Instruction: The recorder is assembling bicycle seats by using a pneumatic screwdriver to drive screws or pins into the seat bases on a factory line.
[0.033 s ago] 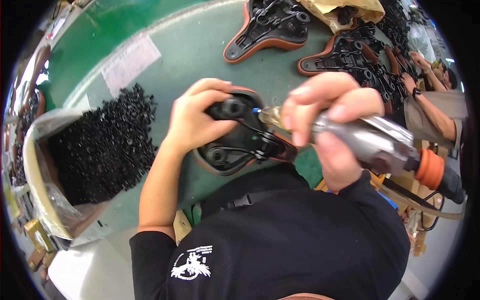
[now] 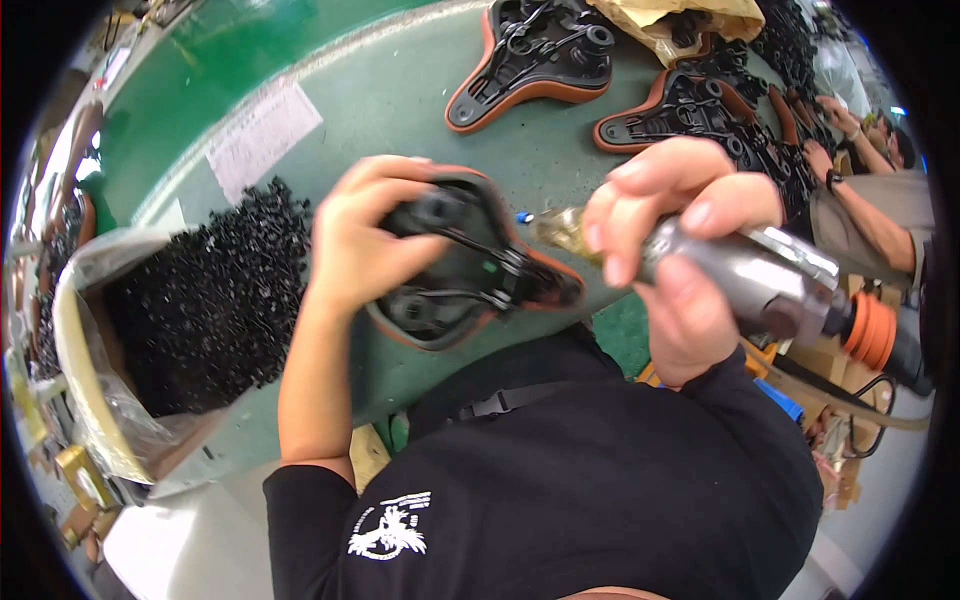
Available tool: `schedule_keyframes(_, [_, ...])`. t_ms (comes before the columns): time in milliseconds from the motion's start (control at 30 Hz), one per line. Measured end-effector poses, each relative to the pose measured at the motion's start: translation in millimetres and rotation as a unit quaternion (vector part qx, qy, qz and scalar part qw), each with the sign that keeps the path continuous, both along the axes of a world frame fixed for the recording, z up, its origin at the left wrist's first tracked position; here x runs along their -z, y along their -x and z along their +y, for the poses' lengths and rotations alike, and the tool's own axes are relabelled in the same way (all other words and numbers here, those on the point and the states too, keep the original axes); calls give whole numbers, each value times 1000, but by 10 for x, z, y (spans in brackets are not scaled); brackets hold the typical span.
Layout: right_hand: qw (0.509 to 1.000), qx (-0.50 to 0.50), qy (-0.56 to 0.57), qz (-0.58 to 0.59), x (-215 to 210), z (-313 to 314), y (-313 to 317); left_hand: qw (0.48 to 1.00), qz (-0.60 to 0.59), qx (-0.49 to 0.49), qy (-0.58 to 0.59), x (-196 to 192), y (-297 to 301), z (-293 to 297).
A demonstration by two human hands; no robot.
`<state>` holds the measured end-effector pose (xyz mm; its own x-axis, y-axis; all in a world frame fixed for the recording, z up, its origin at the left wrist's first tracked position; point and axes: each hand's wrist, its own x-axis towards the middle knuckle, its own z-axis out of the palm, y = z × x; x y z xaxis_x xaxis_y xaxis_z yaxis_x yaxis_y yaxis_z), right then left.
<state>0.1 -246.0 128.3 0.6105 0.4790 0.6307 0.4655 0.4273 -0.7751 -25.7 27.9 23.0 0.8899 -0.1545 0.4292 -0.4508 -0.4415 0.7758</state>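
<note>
My left hand (image 2: 370, 235) grips an upturned bicycle saddle (image 2: 455, 255) by its wide end. The saddle has a black underside with rails and springs, and a brown rim; its nose points right. Closed around a silver power screwdriver (image 2: 745, 275) is my right hand (image 2: 680, 230). The tool has an orange ring near its far end, and its blue-tipped bit points left, a short gap away from the saddle. Whether a screw sits on the bit is too small to tell.
On the left stands a plastic-lined box (image 2: 85, 360) heaped with small black parts (image 2: 215, 300). A paper sheet (image 2: 265, 140) lies behind it. More upturned saddles (image 2: 540, 70) lie at the far side and right, near a brown paper bag (image 2: 690, 25). Another person's arm (image 2: 865, 205) shows far right.
The screwdriver's tip has drawn back rightward from the saddle. My left hand and the saddle have shifted left, and the saddle has turned slightly.
</note>
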Motion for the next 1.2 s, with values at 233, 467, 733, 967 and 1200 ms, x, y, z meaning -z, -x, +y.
schedule_keyframes(233, [925, 251, 53, 279, 425, -98, -599, 842, -73, -506, 170, -260, -259, 1610])
schedule_keyframes(467, [895, 202, 54, 394, 972, 132, -1087, 933, 144, -252, -213, -186, 764, 712])
schedule_keyframes(733, [904, 53, 115, 409, 975, 295, -621, 889, 128, -277, -342, 429, 1104, 655])
schedule_keyframes(967, [842, -95, 223, 482, 907, -523, 191, 863, 149, -322, -360, 444, 1296, 710])
schedule_keyframes(1200, [934, 11, 165, 316, 129, -705, 254, 931, 87, -348, -74, 90, 1119, 412])
